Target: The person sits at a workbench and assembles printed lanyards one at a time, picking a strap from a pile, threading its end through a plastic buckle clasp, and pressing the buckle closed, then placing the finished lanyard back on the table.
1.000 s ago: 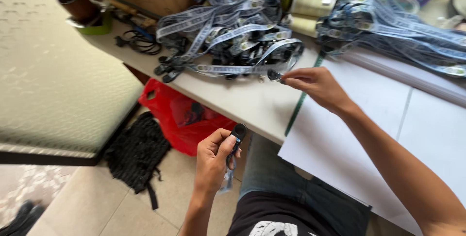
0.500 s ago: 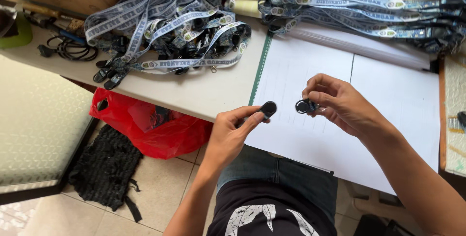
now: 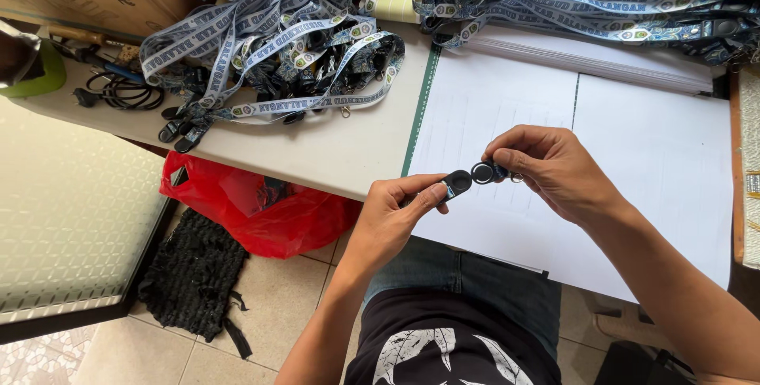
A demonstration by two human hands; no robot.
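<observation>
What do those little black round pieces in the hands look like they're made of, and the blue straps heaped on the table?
The two black round pieces, one pinched in the left hand and one in the right hand, look like moulded plastic: smooth, with a dull sheen. The blue straps look like woven fabric ribbon: flat, limp, printed, folding loosely.

Both forearms bare, no sleeves reaching the left hand (image 3: pixel 389 219) or right hand (image 3: pixel 554 169). Below the hands: black T-shirt (image 3: pixel 451 345) with white print, blue jeans (image 3: pixel 475 282).
</observation>
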